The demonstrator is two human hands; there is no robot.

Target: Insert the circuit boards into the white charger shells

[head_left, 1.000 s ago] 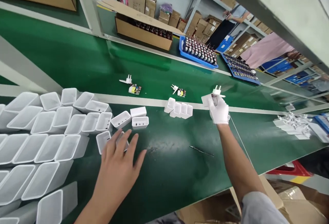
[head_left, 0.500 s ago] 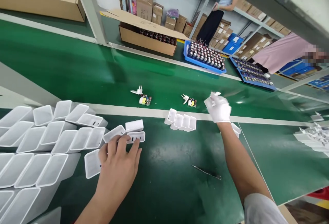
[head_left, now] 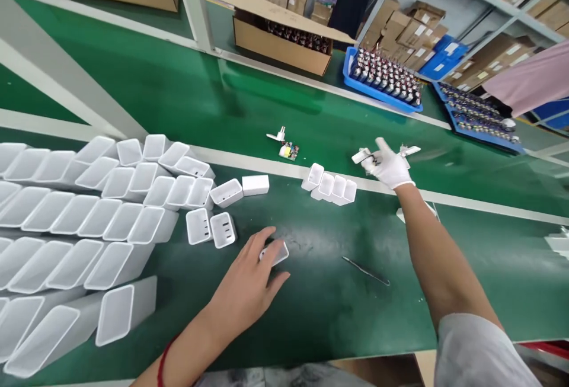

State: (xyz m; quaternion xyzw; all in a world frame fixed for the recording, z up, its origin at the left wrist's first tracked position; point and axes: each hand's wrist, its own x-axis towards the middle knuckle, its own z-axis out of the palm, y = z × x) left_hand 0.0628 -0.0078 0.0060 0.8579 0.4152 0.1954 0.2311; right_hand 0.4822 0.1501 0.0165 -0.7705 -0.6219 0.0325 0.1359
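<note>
white shell (head_left: 280, 252) half hidden under the left hand (head_left: 249, 283), stacked casings (head_left: 26, 250) cut off at left edge

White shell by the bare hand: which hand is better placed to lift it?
Left, probably: the left hand grips the white shell, while the gloved right hand is farther away, holding plug parts.

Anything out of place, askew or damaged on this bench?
Nothing damaged or spilled. A few white plastic charger shells lie at mixed angles beside the neat rows. The green mat has a scuffed patch beside the left hand, which grips one white shell. The gloved right hand holds a white plug piece.
</note>
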